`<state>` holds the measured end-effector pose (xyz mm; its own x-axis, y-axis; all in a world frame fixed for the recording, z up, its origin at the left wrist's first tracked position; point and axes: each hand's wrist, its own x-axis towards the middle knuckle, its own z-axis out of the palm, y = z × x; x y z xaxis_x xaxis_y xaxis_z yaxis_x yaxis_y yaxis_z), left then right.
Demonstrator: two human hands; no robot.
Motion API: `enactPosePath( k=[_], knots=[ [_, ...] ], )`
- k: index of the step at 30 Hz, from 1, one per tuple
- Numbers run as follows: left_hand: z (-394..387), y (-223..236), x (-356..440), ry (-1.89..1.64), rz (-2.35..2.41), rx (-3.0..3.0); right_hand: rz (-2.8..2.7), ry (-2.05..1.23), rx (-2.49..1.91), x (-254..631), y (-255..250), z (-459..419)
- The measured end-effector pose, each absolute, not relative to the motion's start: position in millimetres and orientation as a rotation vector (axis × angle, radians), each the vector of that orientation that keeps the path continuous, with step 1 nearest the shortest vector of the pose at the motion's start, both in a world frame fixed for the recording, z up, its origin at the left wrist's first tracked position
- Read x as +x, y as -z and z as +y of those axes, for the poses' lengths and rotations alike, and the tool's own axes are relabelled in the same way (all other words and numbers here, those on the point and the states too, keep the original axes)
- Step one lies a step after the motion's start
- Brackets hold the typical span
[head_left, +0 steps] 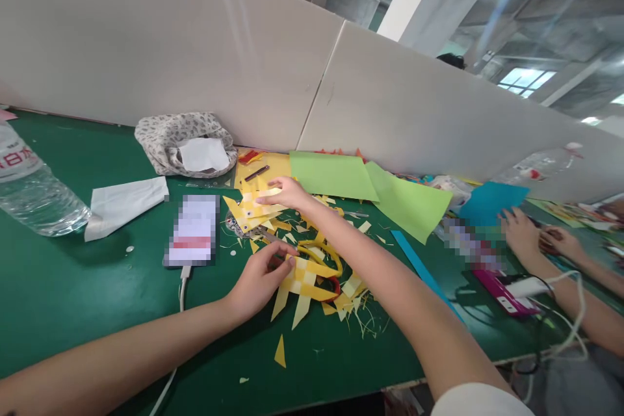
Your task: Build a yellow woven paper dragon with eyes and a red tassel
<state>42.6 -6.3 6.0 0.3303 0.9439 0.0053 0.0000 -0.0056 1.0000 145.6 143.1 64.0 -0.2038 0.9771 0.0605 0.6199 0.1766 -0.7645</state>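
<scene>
My left hand pinches the edge of a woven yellow paper piece with pointed strips hanging from its near side. Farther out, my right hand has its fingers closed on another woven yellow paper piece, which carries small dark dots like eyes. Scissors with yellow handles lie between the two pieces, partly covered by paper. Many yellow paper scraps are spread around and under both hands. One loose yellow triangle rests nearer the table's front edge.
Left of my hands are a charging phone, a white tissue, a water bottle and a patterned cloth pouch. Green paper sheets lean near the partition. At right are a blue strip, a power strip and another person's hands.
</scene>
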Motion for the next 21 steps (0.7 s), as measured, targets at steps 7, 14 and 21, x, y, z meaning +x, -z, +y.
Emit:
enactPosePath(
  k=[7,14,21],
  knots=[
    [-3,-6,41,-1.044,1.003,1.105,-1.916,-0.143,-1.609,218,-79,126],
    [-3,-14,40,-1.177,1.002,0.869,-1.945,0.018,-1.974,279,-38,78],
    [-1,-1,41,-1.190,0.987,1.074,-1.870,-0.042,-2.071,287,-24,70]
  ],
)
